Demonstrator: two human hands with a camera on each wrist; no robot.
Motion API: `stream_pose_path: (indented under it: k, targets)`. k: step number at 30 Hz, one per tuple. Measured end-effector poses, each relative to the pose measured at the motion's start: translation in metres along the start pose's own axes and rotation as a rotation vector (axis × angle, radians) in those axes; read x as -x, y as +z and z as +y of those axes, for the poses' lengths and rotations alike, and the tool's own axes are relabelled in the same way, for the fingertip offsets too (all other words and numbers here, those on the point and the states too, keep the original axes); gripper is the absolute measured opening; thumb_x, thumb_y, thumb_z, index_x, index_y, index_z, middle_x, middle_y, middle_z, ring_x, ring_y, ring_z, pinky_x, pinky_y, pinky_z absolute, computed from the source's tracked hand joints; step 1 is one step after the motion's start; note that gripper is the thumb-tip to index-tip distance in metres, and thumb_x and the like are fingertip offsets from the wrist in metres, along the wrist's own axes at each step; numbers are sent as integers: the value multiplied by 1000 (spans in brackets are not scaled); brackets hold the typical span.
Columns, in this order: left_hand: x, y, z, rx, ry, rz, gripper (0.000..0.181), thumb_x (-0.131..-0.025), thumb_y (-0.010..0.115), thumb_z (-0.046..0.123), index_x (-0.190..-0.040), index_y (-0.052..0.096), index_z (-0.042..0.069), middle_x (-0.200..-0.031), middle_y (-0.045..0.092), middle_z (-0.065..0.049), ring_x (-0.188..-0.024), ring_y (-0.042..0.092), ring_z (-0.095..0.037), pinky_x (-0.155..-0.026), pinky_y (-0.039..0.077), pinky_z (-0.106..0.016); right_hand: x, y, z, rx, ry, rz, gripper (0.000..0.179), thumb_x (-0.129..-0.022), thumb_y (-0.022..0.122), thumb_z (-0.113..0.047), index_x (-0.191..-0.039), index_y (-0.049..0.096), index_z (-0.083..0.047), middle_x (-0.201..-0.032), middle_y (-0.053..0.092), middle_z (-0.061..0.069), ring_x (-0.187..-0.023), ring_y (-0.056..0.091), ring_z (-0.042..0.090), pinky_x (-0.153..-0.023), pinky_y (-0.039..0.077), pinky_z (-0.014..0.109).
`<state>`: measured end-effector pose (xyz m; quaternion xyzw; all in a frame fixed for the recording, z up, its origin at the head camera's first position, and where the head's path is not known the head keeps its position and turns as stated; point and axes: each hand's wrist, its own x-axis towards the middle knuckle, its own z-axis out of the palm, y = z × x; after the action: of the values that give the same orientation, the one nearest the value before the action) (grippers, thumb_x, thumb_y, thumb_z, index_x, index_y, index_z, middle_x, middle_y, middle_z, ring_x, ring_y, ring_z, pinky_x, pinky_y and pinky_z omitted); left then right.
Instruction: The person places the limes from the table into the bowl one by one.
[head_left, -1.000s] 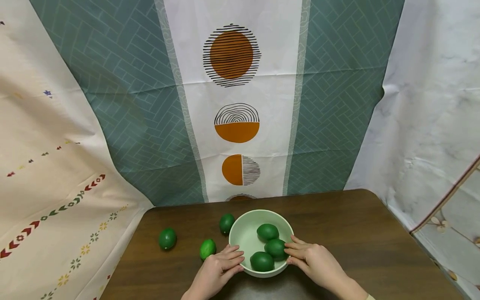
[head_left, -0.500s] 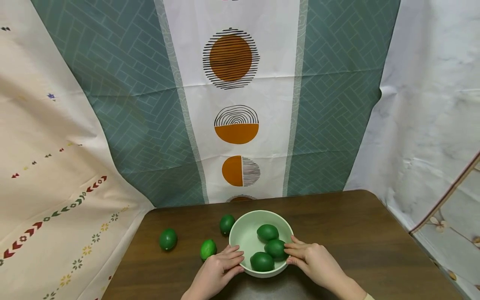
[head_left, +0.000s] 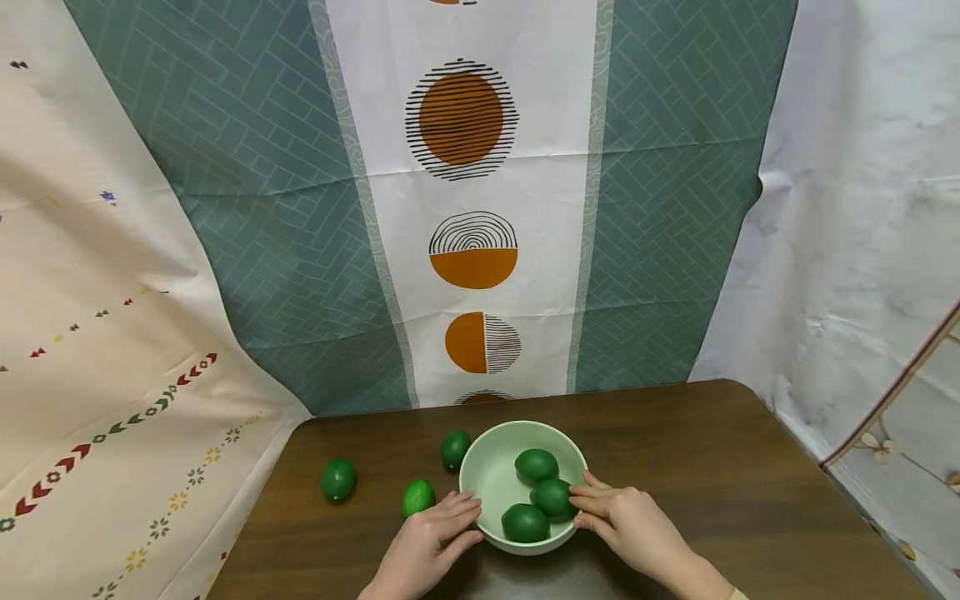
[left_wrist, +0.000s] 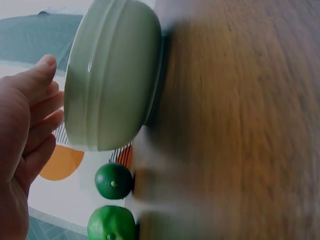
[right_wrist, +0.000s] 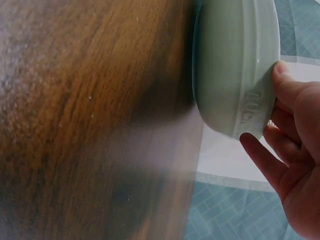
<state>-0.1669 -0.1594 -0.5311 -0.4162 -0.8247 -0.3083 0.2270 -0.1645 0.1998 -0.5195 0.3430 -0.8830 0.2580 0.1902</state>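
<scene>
A pale green bowl [head_left: 487, 467] stands on the wooden table with three dark green limes inside: a far one [head_left: 536, 466], a middle one [head_left: 553, 498] and a near one [head_left: 526, 523]. At its left rim is my left hand [head_left: 429, 540], fingers fairly straight and thumb apart; in the left wrist view the thumb lies clear of the wall. My right hand [head_left: 633, 527] holds the right rim, some fingers reaching inside over the middle lime. The right wrist view shows the thumb [right_wrist: 281, 70] at the rim and a finger [right_wrist: 255, 150] on the outer wall.
Left of the bowl on the table [head_left: 697, 467] lie a bright green lime [head_left: 418, 497] and two darker ones, one by the bowl [head_left: 455, 449] and one farther left [head_left: 338, 479]. Patterned cloths [head_left: 300, 292] hang behind and at both sides.
My left hand has drawn back slightly to the left, its fingertips reaching less far over the bowl's rim. The right hand, bowl and limes stay put; the head view has shifted a little.
</scene>
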Motion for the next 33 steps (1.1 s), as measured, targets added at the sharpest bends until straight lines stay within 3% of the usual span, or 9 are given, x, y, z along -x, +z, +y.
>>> stream_pose_path:
  k: [11, 16, 22, 27, 33]
  targets:
    - [13, -7, -10, -66, 100, 185, 26, -95, 84, 14, -120, 82, 9, -120, 79, -6, -109, 77, -26, -102, 59, -32, 2, -1, 1, 9, -2, 11, 29, -95, 83, -26, -121, 84, -12, -125, 78, 2, -120, 72, 33, -86, 66, 48]
    - [22, -14, -13, -116, 29, 204, 24, -97, 83, 21, -121, 83, 17, -119, 79, 2, -106, 78, -17, -94, 60, -22, 2, -1, 1, 0, 6, 18, 29, -94, 84, -24, -121, 84, -13, -125, 78, 1, -120, 72, 33, -86, 66, 48]
    - [29, -22, -17, -190, -38, 270, 25, -95, 85, 22, -119, 84, 19, -115, 80, 6, -99, 78, -13, -85, 62, -21, -1, -2, -1, -22, 35, -5, 30, -94, 83, -25, -122, 83, -13, -127, 77, 2, -121, 71, 35, -87, 66, 48]
    - [34, -31, -20, -264, -162, 291, 40, -87, 91, 19, -126, 82, 18, -117, 79, 7, -98, 78, -15, -83, 62, -23, -1, -2, -2, -25, 63, -28, 30, -95, 83, -25, -122, 83, -13, -128, 77, 2, -123, 70, 34, -89, 65, 50]
    - [34, -42, -28, -324, -247, 286, 59, -80, 96, 15, -136, 77, 16, -126, 77, 3, -105, 77, -20, -90, 61, -30, -1, -2, -1, -22, 53, -16, 30, -94, 83, -25, -121, 84, -13, -127, 77, 2, -123, 70, 33, -89, 65, 50]
